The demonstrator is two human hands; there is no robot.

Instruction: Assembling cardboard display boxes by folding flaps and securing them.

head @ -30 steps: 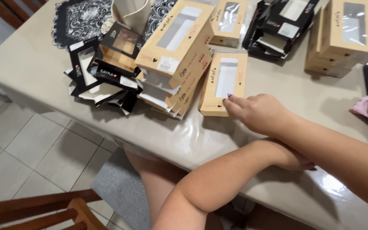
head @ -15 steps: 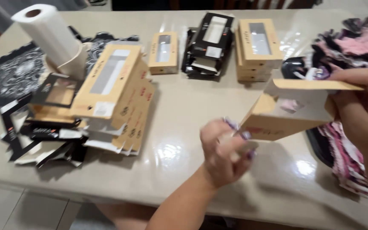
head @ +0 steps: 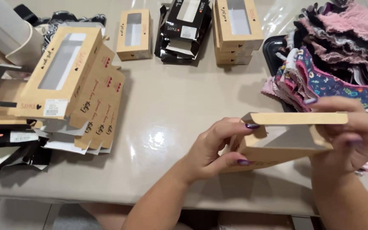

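The box (head: 284, 138) is up off the table (head: 171, 106), near its front edge, between the left hand (head: 211, 151) and the right hand (head: 354, 134). A pile of flat boxes (head: 71, 89) lies far to the left. A heap of cloth (head: 337, 55) lies behind the right hand. A small box (head: 134, 34) and a stack of boxes (head: 235, 30) sit at the back

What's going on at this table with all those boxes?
A person holds a tan cardboard box above the table with both hands: left hand at one end, right hand at the other. Flat tan boxes are stacked at left, and folded patterned fabric is piled at right.
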